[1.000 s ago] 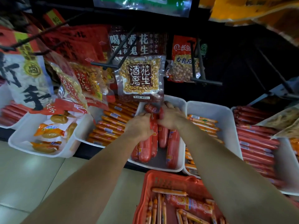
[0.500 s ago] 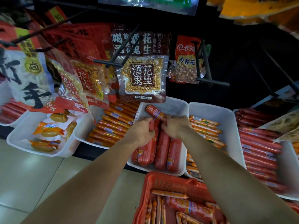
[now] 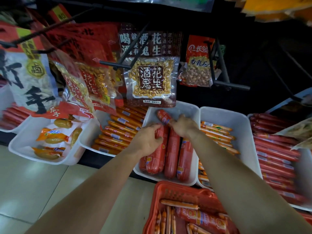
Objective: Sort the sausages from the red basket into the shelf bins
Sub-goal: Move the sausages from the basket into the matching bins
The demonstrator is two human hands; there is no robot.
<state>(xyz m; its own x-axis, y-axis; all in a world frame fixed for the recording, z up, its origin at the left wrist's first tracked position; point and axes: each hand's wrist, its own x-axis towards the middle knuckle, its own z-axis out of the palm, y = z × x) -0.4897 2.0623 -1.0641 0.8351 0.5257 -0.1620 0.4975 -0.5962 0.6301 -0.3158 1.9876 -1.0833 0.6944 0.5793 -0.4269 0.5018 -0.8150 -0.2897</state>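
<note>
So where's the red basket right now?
Head view, bottom right of centre: the red basket sits just below the bin of thick red sausages, under the right forearm.

Six white shelf bins [image 3: 224,115] are seen in a row, and one red basket [image 3: 179,190] is seen below them. In the middle bin [image 3: 189,108], five thick red sausages [image 3: 172,152] can be counted, four laid side by side and one [image 3: 163,116] tilted at the back. Two hands are seen, the left hand [image 3: 148,141] and the right hand [image 3: 184,126], and one peanut bag [image 3: 150,80] is hung directly above.
</note>
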